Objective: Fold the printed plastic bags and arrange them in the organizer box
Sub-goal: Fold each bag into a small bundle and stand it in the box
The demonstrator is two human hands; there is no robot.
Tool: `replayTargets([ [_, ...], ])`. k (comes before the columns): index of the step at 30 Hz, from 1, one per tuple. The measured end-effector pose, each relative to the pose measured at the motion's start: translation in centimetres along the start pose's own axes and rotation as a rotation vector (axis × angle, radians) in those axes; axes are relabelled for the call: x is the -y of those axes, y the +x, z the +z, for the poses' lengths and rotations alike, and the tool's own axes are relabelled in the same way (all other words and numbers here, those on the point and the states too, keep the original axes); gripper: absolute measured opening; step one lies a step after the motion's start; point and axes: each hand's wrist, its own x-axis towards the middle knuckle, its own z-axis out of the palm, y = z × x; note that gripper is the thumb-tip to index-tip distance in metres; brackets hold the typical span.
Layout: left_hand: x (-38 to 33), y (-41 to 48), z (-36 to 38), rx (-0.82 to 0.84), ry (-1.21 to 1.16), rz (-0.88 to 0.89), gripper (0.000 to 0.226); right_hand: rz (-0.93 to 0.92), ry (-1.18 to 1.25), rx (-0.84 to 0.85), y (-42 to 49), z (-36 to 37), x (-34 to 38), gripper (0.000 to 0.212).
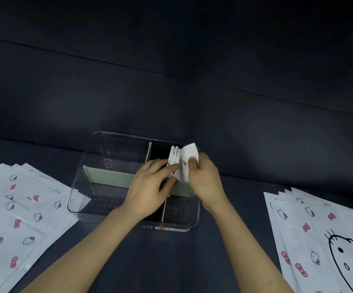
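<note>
At frame centre, the right hand (205, 176) pinches a folded printed bag (189, 158) over the upper right compartment of the clear organizer box (80, 199). The left hand (150, 187), its fingers straight, touches the upright folded bags (174, 156) already in that compartment. Stacks of flat printed bags lie at lower left (17, 208) and lower right (319, 229).

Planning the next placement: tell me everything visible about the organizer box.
The organizer box is clear, round-cornered plastic, open-topped, on the dark surface. Pale green dividers split it into four compartments. Folded bags stand on edge in the far right one, where the left hand and right hand work. A label sits on its near wall.
</note>
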Motion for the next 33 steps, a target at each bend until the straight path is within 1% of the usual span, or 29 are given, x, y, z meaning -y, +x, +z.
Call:
replayTargets([
  [4,0.0,-0.2,0.2,0.009,0.016,-0.008,0.038,0.068,-0.012,-0.003,1.5,-0.8,-0.3,0.028],
  [6,-0.1,-0.2,0.3,0.008,0.01,-0.026,0.039,0.08,-0.082,0.059,2.2,-0.6,-0.1,0.03],
  [9,-0.3,-0.1,0.2,0.007,-0.005,-0.025,0.04,0.039,-0.133,0.128,2.1,-0.1,0.4,0.033],
  [10,-0.3,-0.1,0.2,0.013,-0.012,-0.021,0.041,0.01,-0.149,0.109,1.6,0.1,0.5,0.035],
  [11,-0.3,-0.1,0.1,0.024,-0.017,-0.02,0.042,-0.038,-0.222,0.036,1.0,0.2,0.4,0.036],
  [13,-0.2,-0.1,-0.1,0.053,-0.013,-0.031,0.044,-0.134,-0.529,-0.18,-0.4,0.4,0.0,0.033],
  [14,-0.2,-0.2,-0.1,0.062,-0.008,-0.039,0.045,-0.146,-0.655,-0.236,-0.9,0.6,-0.4,0.03],
  [15,-0.2,-0.2,-0.1,0.067,-0.004,-0.045,0.046,-0.138,-0.718,-0.247,-1.2,1.0,-0.8,0.03],
  [17,-0.2,-0.2,-0.2,0.069,0.0,-0.051,0.046,-0.121,-0.719,-0.227,-1.0,1.7,-1.6,0.033],
  [19,-0.4,-0.2,-0.3,0.068,-0.003,-0.053,0.046,-0.122,-0.701,-0.241,-0.6,1.8,-1.8,0.034],
  [22,-0.6,-0.3,-1.2,0.075,-0.012,-0.051,0.045,-0.166,-0.711,-0.277,-0.6,1.5,-1.8,0.033],
  [24,-0.7,-1.1,-2.5,0.065,-0.017,-0.063,0.044,-0.256,-0.685,-0.354,-1.4,1.3,-1.8,0.036],
  [26,-0.4,-2.9,-4.5,0.04,0.026,-0.093,0.041,-0.416,-0.606,-0.465,-2.9,1.1,-2.1,0.035],
  [27,0.2,-4.4,-5.7,0.022,0.076,-0.124,0.039,-0.498,-0.58,-0.485,-4.0,1.2,-2.5,0.031],
  [29,2.1,-7.9,-8.1,-0.013,0.207,-0.223,0.036,-0.619,-0.542,-0.445,-6.9,1.7,-3.8,0.022],
  [30,3.0,-9.8,-9.4,-0.019,0.27,-0.273,0.036,-0.653,-0.531,-0.432,-8.6,2.0,-4.7,0.02],
  [33,4.2,-14.2,-12.0,-0.043,0.413,-0.323,0.042,-0.683,-0.603,-0.402,-12.7,3.0,-9.1,0.025],
])
